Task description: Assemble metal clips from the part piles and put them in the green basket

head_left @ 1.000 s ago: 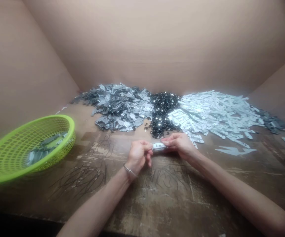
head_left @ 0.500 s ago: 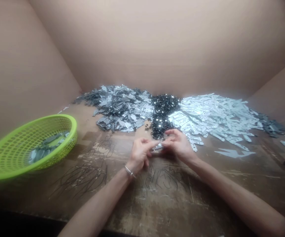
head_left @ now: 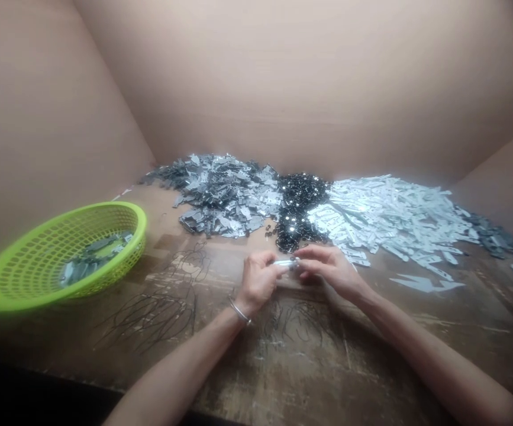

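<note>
A small silver metal piece (head_left: pixel 286 262) is pinched between my left hand (head_left: pixel 258 279) and my right hand (head_left: pixel 331 267), low over the wooden table (head_left: pixel 309 355). My fingers hide part of it. Just beyond my hands lies a heap of small black metal parts (head_left: pixel 298 212). A heap of grey metal plates (head_left: pixel 225 198) spreads to its left, and pale silver strips (head_left: pixel 393 222) spread to its right. Thin black wires (head_left: pixel 298 322) lie loose on the table beneath my hands. A metal bangle (head_left: pixel 238 310) circles my left wrist.
A lime-green plastic basket (head_left: pixel 105 278) at the left holds some grey metal pieces. More thin wires (head_left: pixel 149 316) lie near it. Dark plates (head_left: pixel 493 241) and loose pale pieces (head_left: pixel 427 284) sit at the right. Cardboard walls (head_left: pixel 309 77) rise behind the heaps.
My hands have shifted slightly to the right and their fingers have closed in around the metal piece, which now shows mostly edge-on. The whole view has drifted a little, with the basket further right.
</note>
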Demonstrator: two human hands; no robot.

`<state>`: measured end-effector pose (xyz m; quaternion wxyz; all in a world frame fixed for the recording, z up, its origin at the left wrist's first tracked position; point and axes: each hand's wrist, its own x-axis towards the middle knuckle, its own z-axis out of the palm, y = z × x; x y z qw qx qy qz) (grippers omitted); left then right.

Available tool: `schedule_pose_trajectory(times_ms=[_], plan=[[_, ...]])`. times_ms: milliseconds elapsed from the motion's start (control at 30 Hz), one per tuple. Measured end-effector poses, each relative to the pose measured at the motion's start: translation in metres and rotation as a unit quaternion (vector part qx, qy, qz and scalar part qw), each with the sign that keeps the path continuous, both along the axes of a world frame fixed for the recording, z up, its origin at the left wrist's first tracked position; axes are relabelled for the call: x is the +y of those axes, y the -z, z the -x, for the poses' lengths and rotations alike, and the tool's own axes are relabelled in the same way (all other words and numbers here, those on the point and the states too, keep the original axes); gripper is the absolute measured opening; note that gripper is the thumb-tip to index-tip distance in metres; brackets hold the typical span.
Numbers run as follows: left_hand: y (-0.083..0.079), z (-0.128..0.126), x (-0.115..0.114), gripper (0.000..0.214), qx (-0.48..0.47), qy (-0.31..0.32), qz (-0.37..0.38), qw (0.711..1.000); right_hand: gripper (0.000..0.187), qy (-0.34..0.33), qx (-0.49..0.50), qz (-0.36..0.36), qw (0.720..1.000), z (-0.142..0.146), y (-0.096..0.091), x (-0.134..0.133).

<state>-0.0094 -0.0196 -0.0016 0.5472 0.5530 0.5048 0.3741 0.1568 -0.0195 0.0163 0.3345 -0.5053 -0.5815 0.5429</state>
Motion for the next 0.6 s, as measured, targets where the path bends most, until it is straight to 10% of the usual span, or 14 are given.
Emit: schedule_pose_trajectory(times_ms=[267,600], plan=[[0.0011,-0.0023,-0.0015,0.017,0.046,-0.006,-0.058,0.997,0.015,-0.011,-0.078,-0.146,0.986,0.004,0.002,-0.003],[0.0061,-0.0032,0.0028,0.02,-0.062,-0.014,0.142,0.988,0.027,-0.004,-0.13,-0.219,0.967,0.004,0.0071,-0.004]])
